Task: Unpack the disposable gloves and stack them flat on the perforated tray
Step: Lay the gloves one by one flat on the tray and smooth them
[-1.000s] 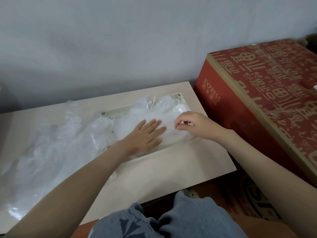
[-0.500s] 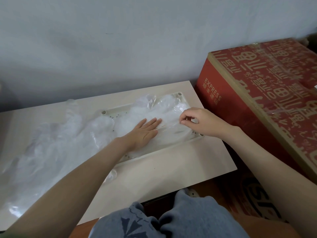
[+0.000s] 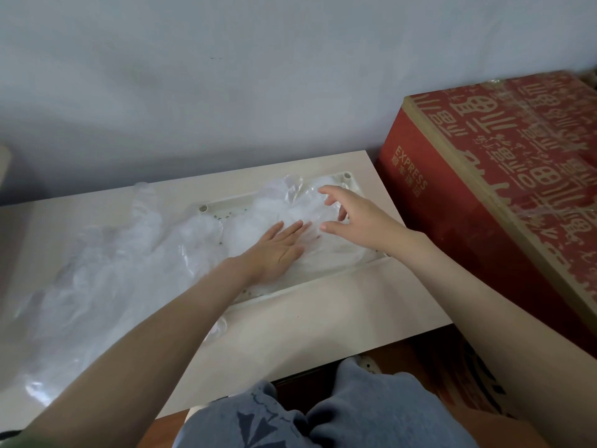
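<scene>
Clear, crinkled film gloves [image 3: 303, 208] lie heaped on the tray [image 3: 323, 279], a pale cream plastic rectangle with round corner posts and small holes along its far edge. The tray sits on a smooth beige table [image 3: 323, 318], toward 1 o'clock. The left hand [image 3: 274, 250] presses flat on the gloves, fingers straight and together, pointing to 1 o'clock. The right hand [image 3: 352, 218] hovers just beside it at 3 o'clock, fingers spread and curved, gripping nothing. A larger, cloudy pile [image 3: 97, 273] of loose film spreads across the table at 9 o'clock. A red printed box [image 3: 504, 202], wrapped in glossy tape, stands at 3 o'clock.
</scene>
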